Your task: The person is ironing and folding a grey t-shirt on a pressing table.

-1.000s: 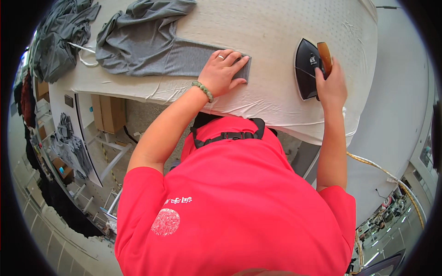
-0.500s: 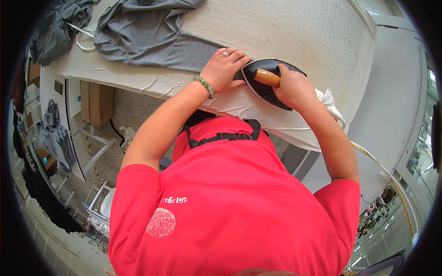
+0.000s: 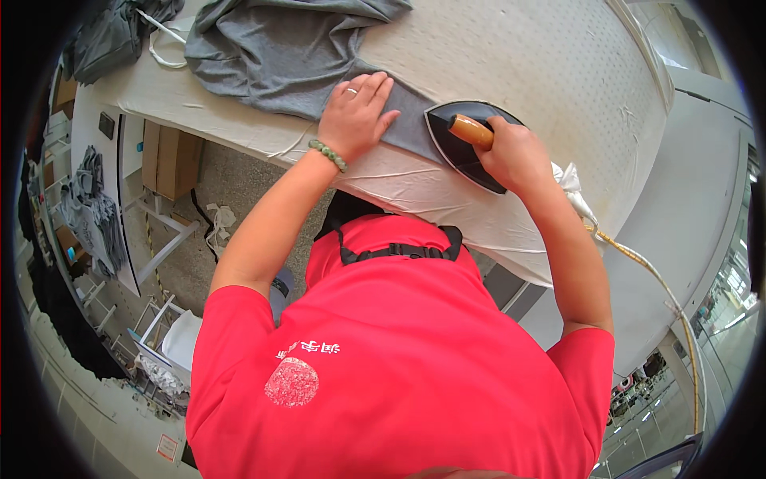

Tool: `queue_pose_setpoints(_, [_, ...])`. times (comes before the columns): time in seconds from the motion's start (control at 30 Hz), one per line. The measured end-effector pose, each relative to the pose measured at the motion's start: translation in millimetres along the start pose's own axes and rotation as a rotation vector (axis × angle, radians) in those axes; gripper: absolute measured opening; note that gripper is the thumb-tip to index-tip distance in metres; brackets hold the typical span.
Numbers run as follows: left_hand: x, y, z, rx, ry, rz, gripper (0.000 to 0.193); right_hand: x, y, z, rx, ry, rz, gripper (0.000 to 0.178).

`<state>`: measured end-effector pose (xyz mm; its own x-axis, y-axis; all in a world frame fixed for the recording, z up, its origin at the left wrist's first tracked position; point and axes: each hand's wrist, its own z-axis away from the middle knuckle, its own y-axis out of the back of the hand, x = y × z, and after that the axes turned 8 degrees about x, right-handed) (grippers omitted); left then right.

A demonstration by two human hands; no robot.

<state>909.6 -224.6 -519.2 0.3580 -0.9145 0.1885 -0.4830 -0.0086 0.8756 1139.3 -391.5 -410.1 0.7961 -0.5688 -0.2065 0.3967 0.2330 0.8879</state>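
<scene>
A grey garment (image 3: 271,60) lies bunched over the far left of the ironing table (image 3: 527,64), one flat strip of it stretching right toward the iron. My left hand (image 3: 355,116) rests flat on that strip, fingers extended, a ring and a green bead bracelet on it. My right hand (image 3: 517,153) is wrapped round the wooden handle of a black iron (image 3: 459,152). The iron sits over the strip's right end, its sole hidden from view.
A second pile of dark grey cloth (image 3: 112,40) lies at the far left edge, beside a white cord (image 3: 163,56). A yellow and white hose (image 3: 654,275) runs down at the right. Below the table at left stand a cardboard box (image 3: 174,162) and a metal frame (image 3: 169,254).
My left hand has slid left along the grey strip, away from the iron. More of the strip shows between hand and iron. My right hand keeps its hold on the iron.
</scene>
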Motion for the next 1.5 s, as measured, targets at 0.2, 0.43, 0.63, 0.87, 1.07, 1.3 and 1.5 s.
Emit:
queue_pose_setpoints(0.2, [-35.5, 11.1, -2.8, -0.076, 0.031, -0.028, 0.055, -54.9, 3.9, -43.2, -0.046, 0.037, 0.011, 0.034])
queue_pose_setpoints(0.43, [-58.9, 23.5, 9.9, -0.141, 0.082, 0.157, 0.054, -94.8, 14.4, -91.6, -0.052, 0.245, 0.086, 0.03])
queue_pose_setpoints(0.63, [-56.0, 69.6, 64.5, -0.214, 0.067, 0.212, 0.055, -136.0, 34.6, -134.2, -0.219, 0.618, 0.27, 0.03])
queue_pose_setpoints(0.87, [-84.7, 93.5, 98.2, -0.213, 0.044, 0.377, 0.049, -156.4, 36.9, -134.9, -0.236, 0.553, 0.3, 0.032])
queue_pose_setpoints(1.07, [-120.8, 104.2, 111.4, 0.171, 1.084, 0.838, 0.033, -169.5, -7.4, -94.7, -0.151, 0.215, 0.063, 0.039])
queue_pose_setpoints(1.3, [-187.3, 105.8, 88.5, 0.269, 1.799, 1.314, 0.031, -186.5, -22.2, -37.3, -0.217, 0.005, -0.035, 0.042])
queue_pose_setpoints(1.5, [-192.5, 85.6, 91.9, 0.347, 1.718, 1.524, 0.032, -14.2, -30.0, 1.0, 0.24, -0.43, -0.177, 0.036])
